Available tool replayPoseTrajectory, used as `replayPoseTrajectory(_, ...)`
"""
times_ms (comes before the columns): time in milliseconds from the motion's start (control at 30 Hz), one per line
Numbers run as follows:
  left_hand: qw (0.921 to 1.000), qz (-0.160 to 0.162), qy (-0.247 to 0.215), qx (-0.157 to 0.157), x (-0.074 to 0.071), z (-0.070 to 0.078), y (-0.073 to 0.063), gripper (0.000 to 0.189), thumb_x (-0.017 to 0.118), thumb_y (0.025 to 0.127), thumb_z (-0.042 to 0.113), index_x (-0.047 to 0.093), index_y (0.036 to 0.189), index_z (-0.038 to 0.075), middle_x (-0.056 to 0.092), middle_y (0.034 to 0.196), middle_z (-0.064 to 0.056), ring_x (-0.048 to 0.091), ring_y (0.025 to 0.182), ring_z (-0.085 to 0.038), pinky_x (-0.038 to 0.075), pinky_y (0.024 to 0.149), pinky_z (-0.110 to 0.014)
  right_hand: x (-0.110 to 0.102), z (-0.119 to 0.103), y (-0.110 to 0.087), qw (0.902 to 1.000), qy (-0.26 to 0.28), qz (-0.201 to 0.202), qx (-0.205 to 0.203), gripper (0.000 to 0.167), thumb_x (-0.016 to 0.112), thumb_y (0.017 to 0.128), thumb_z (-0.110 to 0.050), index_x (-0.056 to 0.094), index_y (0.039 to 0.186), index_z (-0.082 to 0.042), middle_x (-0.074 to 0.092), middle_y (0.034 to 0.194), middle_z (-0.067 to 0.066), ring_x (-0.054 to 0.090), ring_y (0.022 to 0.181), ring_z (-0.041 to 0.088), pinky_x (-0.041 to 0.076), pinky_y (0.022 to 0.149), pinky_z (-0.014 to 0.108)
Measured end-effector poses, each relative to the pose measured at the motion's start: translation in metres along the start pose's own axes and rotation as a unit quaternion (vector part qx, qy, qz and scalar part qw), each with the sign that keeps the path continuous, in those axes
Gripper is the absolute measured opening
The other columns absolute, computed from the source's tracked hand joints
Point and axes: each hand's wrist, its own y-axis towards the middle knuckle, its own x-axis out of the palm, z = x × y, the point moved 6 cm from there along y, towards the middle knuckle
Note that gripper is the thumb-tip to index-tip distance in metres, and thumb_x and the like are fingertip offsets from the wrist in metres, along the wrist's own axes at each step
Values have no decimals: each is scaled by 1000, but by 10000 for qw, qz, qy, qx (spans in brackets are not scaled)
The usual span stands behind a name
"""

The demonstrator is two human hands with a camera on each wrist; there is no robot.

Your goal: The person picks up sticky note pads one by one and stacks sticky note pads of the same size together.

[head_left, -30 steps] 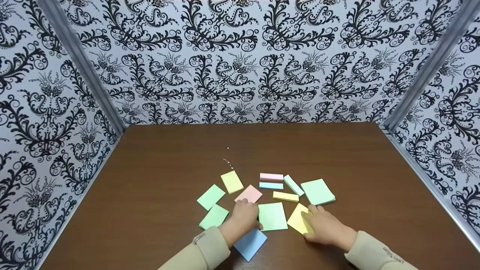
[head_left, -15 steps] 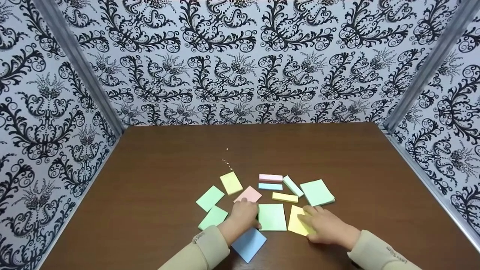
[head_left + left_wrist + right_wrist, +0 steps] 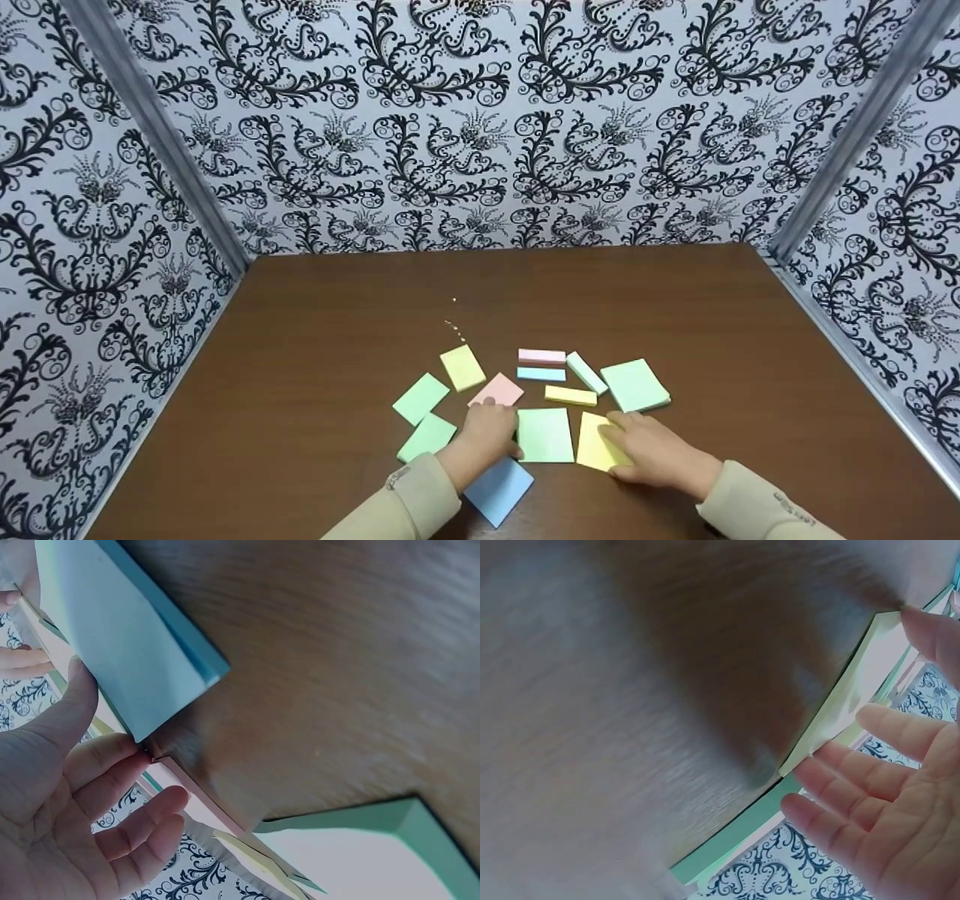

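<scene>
In the head view, a large square green sticky note pad (image 3: 545, 435) lies flat near the table's front. My left hand (image 3: 487, 433) rests at its left edge, thumb and fingertips against that side with the fingers loosely bent. Just right of the green pad, a yellow sticky note pad (image 3: 598, 444) sits almost parallel to it, a thin gap between. My right hand (image 3: 651, 452) grips this yellow pad, thumb at its near corner and fingertips over its far side. A blue pad (image 3: 135, 637) lies below my left wrist. Partly behind my left knuckles is a pink pad (image 3: 501, 388).
Two smaller green pads (image 3: 421, 398) and a yellow pad (image 3: 463, 367) lie to the left. Several narrow note strips (image 3: 541, 356) stand behind the central pad. A pale green stack (image 3: 635, 384) is beyond my right hand. Patterned walls (image 3: 465, 135) enclose the brown table (image 3: 337, 337).
The yellow pad under my right hand has turned from a slant to nearly square with the green pad. My right hand has shifted slightly right. The left hand stays at the green pad's edge.
</scene>
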Motion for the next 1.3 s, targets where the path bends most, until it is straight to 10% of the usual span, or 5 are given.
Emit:
replayPoseTrajectory(633,9999,44,124,-7,-1,1,1,39,73,63,53,67,76,16,66,79,4,52,70,-15,47,65,-31,0,3,6,9979,212,-591,-172,58,66,79,-23,49,124,9,43,131,29,44,119,39,38,95,47)
replayPoseTrajectory(1300,9999,59,-54,-83,-2,1,-2,41,75,62,50,67,77,14,65,75,1,50,68,-15,45,64,-30,-6,-4,8,9999,28,-76,-85,52,69,76,-22,54,113,12,50,120,28,50,110,38,42,90,47)
